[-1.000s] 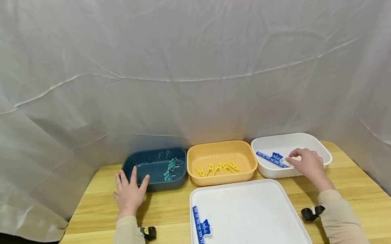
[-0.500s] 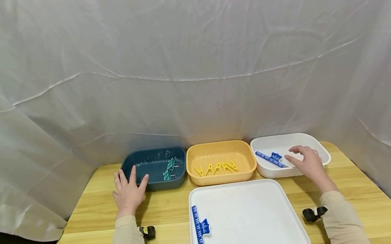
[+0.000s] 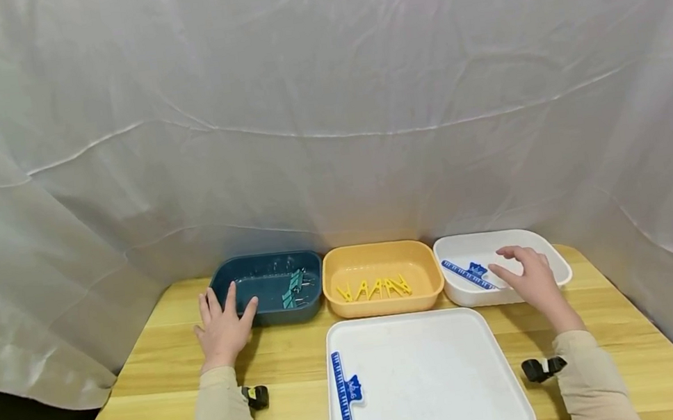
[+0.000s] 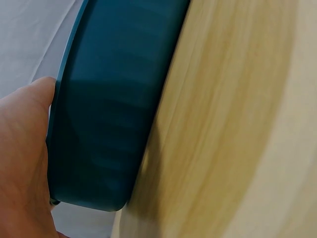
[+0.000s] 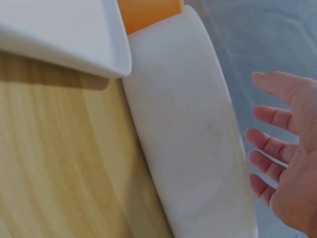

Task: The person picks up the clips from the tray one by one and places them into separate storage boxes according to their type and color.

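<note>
My left hand [image 3: 223,332] rests on the near left rim of the dark teal bin [image 3: 280,317], its fingers spread and straight. In the left wrist view its thumb [image 4: 42,91] lies at the bin's rim. Over the white bin [image 3: 486,297] hangs my right hand [image 3: 533,280], thumb and fingers apart with nothing between them. A blue long-bar clip [image 3: 469,273] with piano-key markings lies in that bin, left of the fingertips. Another such blue clip [image 3: 344,399] lies along the left side of the white tray [image 3: 433,380].
Between the two outer bins stands a yellow bin [image 3: 386,307] with several yellow clothespins [image 3: 376,289]. Several teal clips [image 3: 293,289] lie in the dark teal bin. The wooden table [image 3: 287,370] backs onto a grey curtain [image 3: 323,99]. Wrist cameras [image 3: 544,369] sit at both sleeves.
The right thumb and fingers have spread wider, and the hand has shifted slightly above the white bin. The left hand has stayed on the teal bin's rim. The clips lie as before.
</note>
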A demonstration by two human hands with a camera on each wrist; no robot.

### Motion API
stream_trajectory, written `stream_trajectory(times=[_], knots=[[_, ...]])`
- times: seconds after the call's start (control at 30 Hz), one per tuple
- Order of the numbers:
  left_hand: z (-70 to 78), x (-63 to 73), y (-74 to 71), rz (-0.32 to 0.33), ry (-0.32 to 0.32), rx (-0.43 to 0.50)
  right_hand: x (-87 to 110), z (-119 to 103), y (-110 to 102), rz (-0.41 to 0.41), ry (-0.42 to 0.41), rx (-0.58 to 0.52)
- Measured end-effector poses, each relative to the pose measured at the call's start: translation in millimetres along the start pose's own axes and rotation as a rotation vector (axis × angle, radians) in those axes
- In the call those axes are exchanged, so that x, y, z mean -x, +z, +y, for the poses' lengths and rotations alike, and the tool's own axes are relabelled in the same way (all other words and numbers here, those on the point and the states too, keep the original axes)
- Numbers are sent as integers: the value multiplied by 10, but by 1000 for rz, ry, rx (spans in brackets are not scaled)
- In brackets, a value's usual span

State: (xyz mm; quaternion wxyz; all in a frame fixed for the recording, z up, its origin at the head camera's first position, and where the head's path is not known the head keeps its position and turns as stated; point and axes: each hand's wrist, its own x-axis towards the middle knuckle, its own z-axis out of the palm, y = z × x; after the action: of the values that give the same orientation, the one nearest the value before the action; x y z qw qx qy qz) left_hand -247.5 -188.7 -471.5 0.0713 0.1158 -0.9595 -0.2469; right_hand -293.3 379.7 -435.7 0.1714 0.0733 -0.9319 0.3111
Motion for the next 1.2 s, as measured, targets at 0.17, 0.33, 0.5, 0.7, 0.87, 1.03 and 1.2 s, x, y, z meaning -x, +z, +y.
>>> stream_trajectory(times=[0.17, 0.33, 0.5, 0.7, 0.87, 1.03, 1.2], knots=[[1, -6, 7, 1, -3, -14, -4, -71, -17, 35, -48, -15], [6, -11, 10, 3, -8, -26, -7, -184, -42, 64, -86, -38], [11, -11, 13, -3, -11, -33, -6, -316, -69, 106, -134, -64], [14, -7, 16, -6, -7, -30, -1, -451, -86, 159, -210, -82], [16, -2, 12, -2, -3, -25, 4, -545, -87, 183, -254, -84], [16, 0, 10, -3, -4, -21, 15, -638, -79, 202, -298, -85], [16, -6, 12, -4, -6, -17, 31, -731, -64, 209, -334, -98]])
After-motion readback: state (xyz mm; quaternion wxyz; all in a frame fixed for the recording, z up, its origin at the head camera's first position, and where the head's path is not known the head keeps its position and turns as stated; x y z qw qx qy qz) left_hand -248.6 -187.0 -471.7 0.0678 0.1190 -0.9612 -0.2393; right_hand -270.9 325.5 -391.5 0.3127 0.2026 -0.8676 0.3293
